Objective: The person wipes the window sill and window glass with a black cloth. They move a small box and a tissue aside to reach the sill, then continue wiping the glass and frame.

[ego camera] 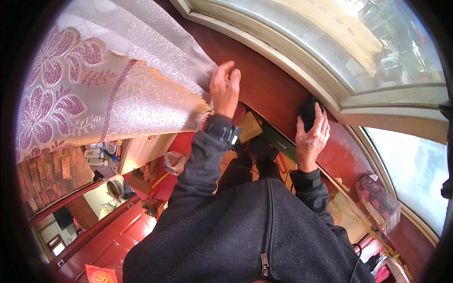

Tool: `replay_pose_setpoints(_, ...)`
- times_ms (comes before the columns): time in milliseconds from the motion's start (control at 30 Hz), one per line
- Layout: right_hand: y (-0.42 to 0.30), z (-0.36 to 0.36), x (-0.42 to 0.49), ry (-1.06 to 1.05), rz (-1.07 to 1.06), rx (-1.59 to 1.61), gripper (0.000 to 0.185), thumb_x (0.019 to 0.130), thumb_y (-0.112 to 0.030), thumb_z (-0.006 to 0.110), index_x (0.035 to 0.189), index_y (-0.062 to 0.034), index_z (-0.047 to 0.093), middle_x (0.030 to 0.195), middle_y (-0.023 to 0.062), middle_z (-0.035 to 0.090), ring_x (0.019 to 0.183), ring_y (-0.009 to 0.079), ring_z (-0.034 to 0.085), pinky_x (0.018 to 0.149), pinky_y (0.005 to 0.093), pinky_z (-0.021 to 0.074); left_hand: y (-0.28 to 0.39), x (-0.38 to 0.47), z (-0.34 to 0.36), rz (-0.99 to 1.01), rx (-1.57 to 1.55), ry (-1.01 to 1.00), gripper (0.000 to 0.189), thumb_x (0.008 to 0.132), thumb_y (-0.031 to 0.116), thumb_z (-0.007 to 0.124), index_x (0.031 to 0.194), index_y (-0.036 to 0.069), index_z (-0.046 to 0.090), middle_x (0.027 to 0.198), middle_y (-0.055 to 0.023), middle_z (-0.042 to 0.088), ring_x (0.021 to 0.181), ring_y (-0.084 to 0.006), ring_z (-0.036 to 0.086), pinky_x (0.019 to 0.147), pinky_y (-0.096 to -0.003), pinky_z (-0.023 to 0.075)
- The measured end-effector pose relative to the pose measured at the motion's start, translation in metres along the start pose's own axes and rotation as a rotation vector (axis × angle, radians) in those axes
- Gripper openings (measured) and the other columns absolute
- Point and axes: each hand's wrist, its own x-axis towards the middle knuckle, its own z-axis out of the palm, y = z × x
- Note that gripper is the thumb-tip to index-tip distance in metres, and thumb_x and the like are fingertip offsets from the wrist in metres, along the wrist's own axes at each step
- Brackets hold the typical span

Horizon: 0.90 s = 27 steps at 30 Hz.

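My left hand is raised over the reddish-brown windowsill, beside the edge of a pale curtain with purple flower embroidery. Its fingers are slightly bent and apart, with nothing visible in them. A black strap with a small device sits around the left wrist, over the sleeve. My right hand rests on the same sill close to the window frame, its fingers around a dark bunched cloth. Part of that cloth is hidden under the fingers.
A pink-and-dark box stands on the sill at the right. Below the sill are a yellowish box and a green panel. At left are a bag-lined bin, a wooden cabinet and a red door.
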Motion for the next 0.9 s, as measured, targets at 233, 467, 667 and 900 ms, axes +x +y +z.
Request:
replay_pose_setpoints(233,-0.036,0.032,0.022,-0.141,-0.152,0.208,0.079,0.091,-0.005,0.087,0.166,-0.0135,0.061,0.16,0.0214,0.067,0.148,0.0448,0.062,0.124,0.054,0.0478,-0.055,0.097,-0.023,0.087,0.194,0.245,0.046,0.105,0.016,0.062,0.142,-0.01,0.071,0.152,-0.0288,0.067,0.145,-0.0448,0.061,0.125,-0.0509,0.0495)
replay_pose_setpoints(467,-0.09,0.028,0.091,-0.204,-0.415,0.357,0.087,0.085,0.001,0.085,0.168,-0.0089,0.06,0.155,0.0206,0.07,0.143,0.043,0.066,0.122,0.0508,0.0514,-0.087,0.117,-0.04,0.166,0.414,0.391,0.041,0.098,0.005,0.068,0.137,-0.007,0.072,0.15,-0.0283,0.067,0.141,-0.0454,0.065,0.123,-0.051,0.0525)
replay_pose_setpoints(667,-0.177,0.114,0.159,-0.285,-0.839,0.301,0.085,0.085,-0.004,0.082,0.167,-0.0167,0.06,0.159,0.0132,0.066,0.142,0.0375,0.064,0.12,0.0526,0.0497,-0.097,0.113,-0.045,0.241,0.497,0.328,0.05,0.087,-0.004,0.071,0.138,-0.003,0.071,0.142,-0.0269,0.072,0.138,-0.0474,0.065,0.122,-0.0523,0.0523)
replay_pose_setpoints(900,-0.202,0.195,0.15,-0.293,-0.749,-0.179,0.058,0.099,-0.014,0.071,0.156,-0.0187,0.067,0.148,0.0139,0.067,0.129,0.0339,0.068,0.11,0.0505,0.053,-0.096,0.111,-0.053,0.199,0.512,0.301,0.05,0.087,-0.005,0.072,0.137,-0.002,0.073,0.142,-0.0246,0.073,0.136,-0.0455,0.067,0.122,-0.0505,0.0524)
